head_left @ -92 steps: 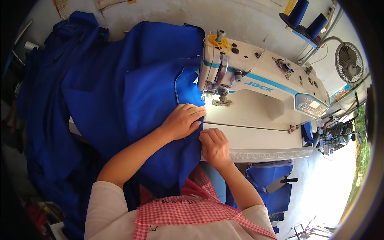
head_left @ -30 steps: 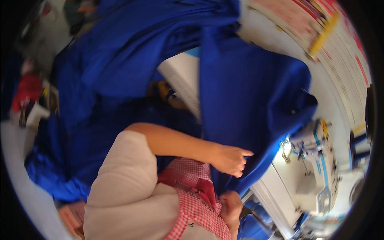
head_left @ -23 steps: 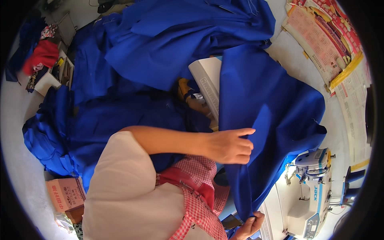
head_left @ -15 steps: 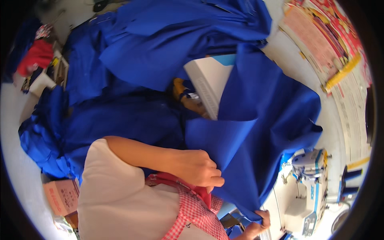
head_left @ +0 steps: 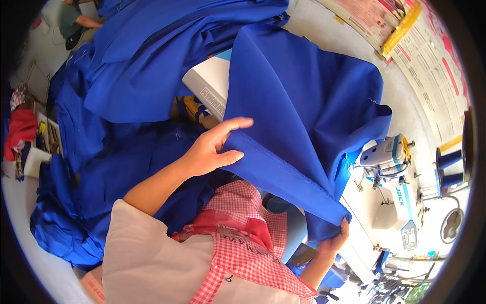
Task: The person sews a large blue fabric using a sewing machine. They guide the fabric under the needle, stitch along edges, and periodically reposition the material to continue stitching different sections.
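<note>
A large piece of blue fabric (head_left: pixel 283 91) spreads before me, its near edge pulled into a taut strip with a stitched seam line (head_left: pixel 283 160) along it. My left hand (head_left: pixel 207 149) is at the left end of this strip, thumb and forefinger stretched wide apart over the cloth; its other fingers are partly hidden. At the strip's right end, my right hand (head_left: pixel 335 239) pinches the fabric's corner. Under the cloth, a white box (head_left: pixel 210 83) juts out on the left, beside a yellow and dark item I cannot make out.
Heaps of blue fabric (head_left: pixel 126 167) lie to the left and far side. A white sewing machine (head_left: pixel 400 197) stands at the right, near dark thread spools (head_left: pixel 450 169). Printed sheets (head_left: pixel 425 76) lie at the far right. Another person's arm (head_left: pixel 87 21) shows at the far left.
My left hand has moved up and left, going from closed to spread fingers. My right hand has risen with the corner. The near edge is now stretched out, its seam showing. The view has shifted.
</note>
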The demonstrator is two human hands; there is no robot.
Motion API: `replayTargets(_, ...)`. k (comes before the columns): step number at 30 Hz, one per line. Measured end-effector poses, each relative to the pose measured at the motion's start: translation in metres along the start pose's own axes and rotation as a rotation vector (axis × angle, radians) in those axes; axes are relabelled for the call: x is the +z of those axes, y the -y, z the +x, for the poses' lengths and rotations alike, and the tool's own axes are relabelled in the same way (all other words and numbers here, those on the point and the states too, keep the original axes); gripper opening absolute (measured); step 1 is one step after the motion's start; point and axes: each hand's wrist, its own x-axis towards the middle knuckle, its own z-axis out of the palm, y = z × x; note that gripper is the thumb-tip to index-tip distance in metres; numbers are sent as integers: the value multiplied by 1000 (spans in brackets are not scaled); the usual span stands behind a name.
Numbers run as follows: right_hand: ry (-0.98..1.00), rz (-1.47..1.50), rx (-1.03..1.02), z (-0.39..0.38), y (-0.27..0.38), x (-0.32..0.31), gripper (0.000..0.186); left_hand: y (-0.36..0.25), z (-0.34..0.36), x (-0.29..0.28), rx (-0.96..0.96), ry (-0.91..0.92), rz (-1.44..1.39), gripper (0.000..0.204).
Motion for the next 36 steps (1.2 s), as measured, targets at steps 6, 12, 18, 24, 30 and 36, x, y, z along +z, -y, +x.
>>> replayTargets(6,0,47,43,-9,0,6,36,10,9,-16,212,153,518,37)
replayTargets(12,47,-197,-17,-14,2,25,26,-15,7,-18,495,32,855,18)
replayTargets(18,700,-958,-1092,-76,40,169,48,-163,-98,-165,875,-888,524,20)
replayTargets(24,979,-612,-1611,-109,20,188,20,-130,-212,-325,65,-1230,1260,20)
replayTargets(30,539,-1198,-1268,-18,-1,44,23,-194,-181,-231,573,-1174,1438,21)
replayTargets(36,492,-1250,-1095,-94,-53,-5,19,-136,12,82,1068,74,1192,4)
